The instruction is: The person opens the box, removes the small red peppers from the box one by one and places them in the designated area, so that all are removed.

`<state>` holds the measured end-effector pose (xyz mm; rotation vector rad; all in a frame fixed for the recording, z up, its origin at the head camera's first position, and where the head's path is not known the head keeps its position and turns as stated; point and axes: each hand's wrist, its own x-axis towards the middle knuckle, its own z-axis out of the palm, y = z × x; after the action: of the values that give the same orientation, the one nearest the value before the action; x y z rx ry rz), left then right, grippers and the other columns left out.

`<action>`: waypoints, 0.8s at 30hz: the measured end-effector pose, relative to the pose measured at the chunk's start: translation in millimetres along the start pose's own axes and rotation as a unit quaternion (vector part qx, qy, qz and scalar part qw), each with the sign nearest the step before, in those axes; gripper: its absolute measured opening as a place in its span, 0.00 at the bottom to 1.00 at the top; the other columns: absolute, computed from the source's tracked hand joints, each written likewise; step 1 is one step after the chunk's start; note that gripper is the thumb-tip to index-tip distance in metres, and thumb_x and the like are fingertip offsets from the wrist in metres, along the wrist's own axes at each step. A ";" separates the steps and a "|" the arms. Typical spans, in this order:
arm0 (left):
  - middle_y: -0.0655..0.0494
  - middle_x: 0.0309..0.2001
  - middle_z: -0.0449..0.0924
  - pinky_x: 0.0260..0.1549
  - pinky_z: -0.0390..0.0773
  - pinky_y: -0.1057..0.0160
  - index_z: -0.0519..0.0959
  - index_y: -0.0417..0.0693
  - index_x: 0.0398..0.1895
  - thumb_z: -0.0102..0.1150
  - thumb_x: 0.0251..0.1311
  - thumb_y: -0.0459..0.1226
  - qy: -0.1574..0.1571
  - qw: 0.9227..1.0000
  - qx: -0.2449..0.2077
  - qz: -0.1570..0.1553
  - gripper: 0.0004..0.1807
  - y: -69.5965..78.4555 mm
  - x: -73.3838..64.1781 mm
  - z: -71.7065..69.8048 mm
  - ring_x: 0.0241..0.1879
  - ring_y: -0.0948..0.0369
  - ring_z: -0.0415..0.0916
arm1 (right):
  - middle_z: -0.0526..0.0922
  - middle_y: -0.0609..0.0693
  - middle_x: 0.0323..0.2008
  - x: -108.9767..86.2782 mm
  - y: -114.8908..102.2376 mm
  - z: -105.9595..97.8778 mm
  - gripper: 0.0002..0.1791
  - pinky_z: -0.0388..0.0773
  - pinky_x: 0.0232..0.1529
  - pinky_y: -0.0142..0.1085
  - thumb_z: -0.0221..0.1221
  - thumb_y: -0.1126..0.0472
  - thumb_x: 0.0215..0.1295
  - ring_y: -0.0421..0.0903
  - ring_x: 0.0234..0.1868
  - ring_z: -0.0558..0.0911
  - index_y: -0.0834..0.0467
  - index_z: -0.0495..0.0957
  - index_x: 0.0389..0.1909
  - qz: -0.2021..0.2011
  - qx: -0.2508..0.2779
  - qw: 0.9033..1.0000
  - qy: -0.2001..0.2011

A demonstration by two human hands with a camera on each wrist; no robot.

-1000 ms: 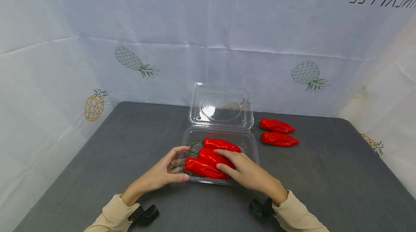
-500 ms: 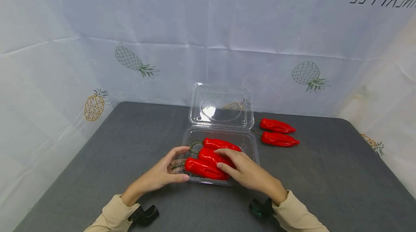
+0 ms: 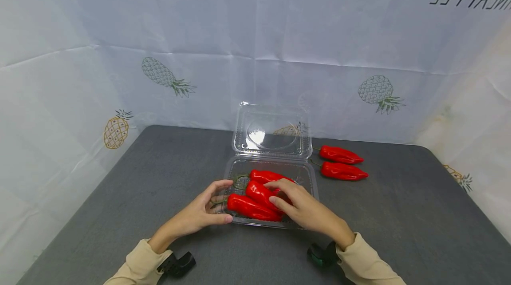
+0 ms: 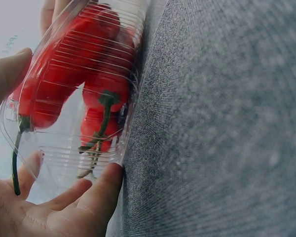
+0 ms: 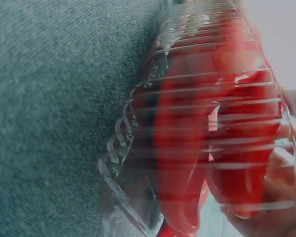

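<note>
A clear plastic clamshell container [image 3: 297, 168] lies with its lid raised and three red peppers inside. My left hand [image 3: 197, 214] grips the container's left end, thumb at the near corner, fingers spread along the side wall. In the left wrist view, its fingers touch the ribbed plastic [image 4: 64, 153]. My right hand [image 3: 309, 209] holds the middle pepper [image 3: 258, 192], thumb and fingers curled over its tip end. Nearest to me lies the front pepper [image 3: 251, 207], its stem towards the left hand. Behind is the back pepper [image 3: 266, 176], its tip partly covered by the right hand.
Two more red peppers, the farther one [image 3: 340, 154] and the nearer one [image 3: 343, 171], lie on the dark tabletop [image 3: 399, 214] right of the container. The see-through lid [image 3: 275, 134] stands up at the back, before a white curtain [image 3: 279, 32] with pineapple prints.
The right hand has shifted slightly right, and the middle pepper has moved right and turned a little with it. The left hand has not moved.
</note>
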<state>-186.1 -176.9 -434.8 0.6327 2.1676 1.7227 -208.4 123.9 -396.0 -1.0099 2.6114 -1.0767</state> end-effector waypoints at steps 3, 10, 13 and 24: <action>0.37 0.75 0.51 0.66 0.72 0.55 0.53 0.42 0.75 0.64 0.63 0.35 -0.001 1.000 -0.002 0.000 0.41 0.0 0.0 0.1 0.70 0.37 0.60 | 0.78 0.51 0.58 0.2 1.4 -2.2 0.22 0.82 0.53 0.37 0.58 0.56 0.72 0.47 0.52 0.80 0.56 0.73 0.63 -0.014 0.012 1.000 -0.001; 0.36 0.75 0.50 0.66 0.73 0.58 0.52 0.41 0.75 0.64 0.63 0.34 -0.003 1.000 -0.007 0.002 0.41 0.2 -0.1 0.1 0.70 0.37 0.60 | 0.76 0.50 0.54 -0.1 2.5 -6.8 0.25 0.81 0.50 0.33 0.59 0.52 0.71 0.47 0.51 0.81 0.57 0.72 0.65 -0.012 0.044 0.999 -0.009; 0.36 0.75 0.50 0.66 0.73 0.58 0.52 0.41 0.75 0.64 0.63 0.34 -0.002 1.000 -0.006 0.003 0.41 0.3 -0.2 0.0 0.70 0.37 0.60 | 0.76 0.50 0.54 -0.4 2.5 -7.6 0.26 0.81 0.51 0.34 0.59 0.50 0.70 0.48 0.52 0.81 0.57 0.72 0.65 -0.009 0.048 0.999 -0.013; 0.36 0.75 0.49 0.66 0.73 0.58 0.52 0.41 0.75 0.63 0.64 0.34 -0.003 1.000 -0.007 0.000 0.41 0.9 -0.2 0.1 0.70 0.37 0.60 | 0.77 0.54 0.62 -1.0 2.0 -8.2 0.28 0.82 0.55 0.38 0.60 0.49 0.70 0.50 0.55 0.81 0.57 0.69 0.65 -0.010 0.052 0.998 -0.024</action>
<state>-185.8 -176.7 -433.9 0.6331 2.1506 1.7318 -211.7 130.2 -391.4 -1.0286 2.4845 -1.1665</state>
